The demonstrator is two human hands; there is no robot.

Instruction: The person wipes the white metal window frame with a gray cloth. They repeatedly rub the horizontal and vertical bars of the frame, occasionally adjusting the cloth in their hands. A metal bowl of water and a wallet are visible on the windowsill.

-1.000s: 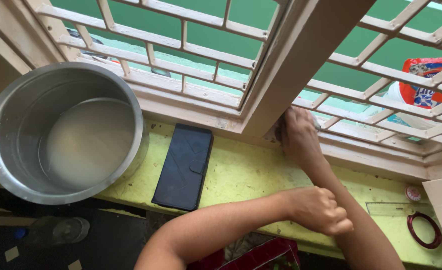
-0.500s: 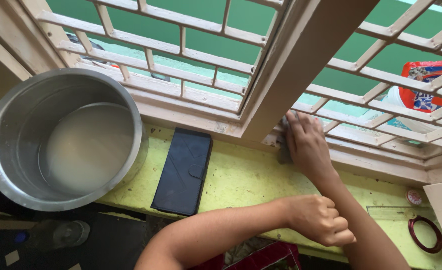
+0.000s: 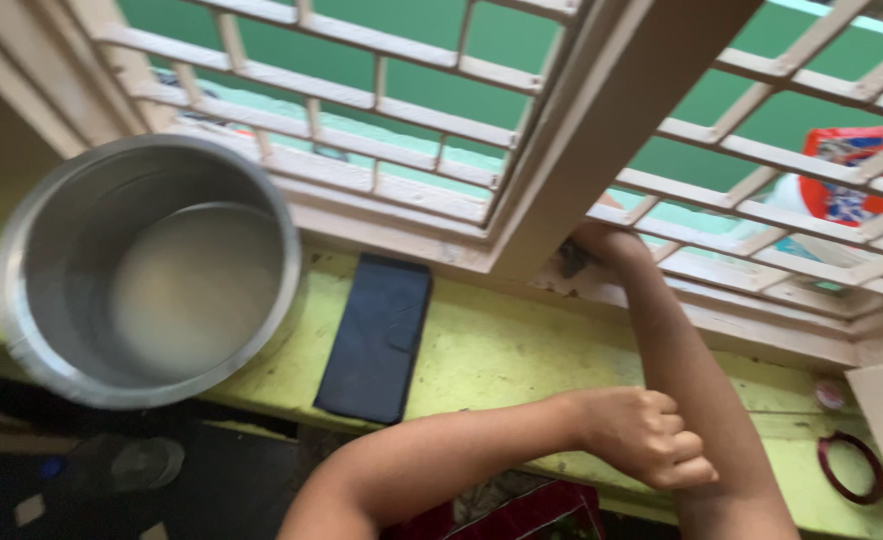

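Right hand [image 3: 602, 245] is up at 1 o'clock, pressed against the base of the window frame post [image 3: 582, 150], fingers curled around a small grey cloth [image 3: 570, 260] that peeks out on its left side; cloth sits right where post meets the sill. Left hand [image 3: 647, 435] is at 5 o'clock, closed in a fist, holding nothing visible, resting against the right forearm above the yellow-green ledge [image 3: 492, 350]. Left forearm crosses in from 6 o'clock. Steel pot [image 3: 147, 270] at 9 o'clock on the ledge, cloudy water inside, rim overhanging the front edge. Dark wallet-style phone case [image 3: 377, 335] lies flat just right of the pot, near but not touching, well left of the right hand. Painted window grille [image 3: 382, 100] runs across the top, green wall behind it. Red-and-blue packet [image 3: 842, 170] behind the bars at 2 o'clock. Dark red ring [image 3: 847, 465] lies on the ledge at 4 o'clock, well apart from both hands. Frame is motion-blurred, so fine finger detail is unclear.
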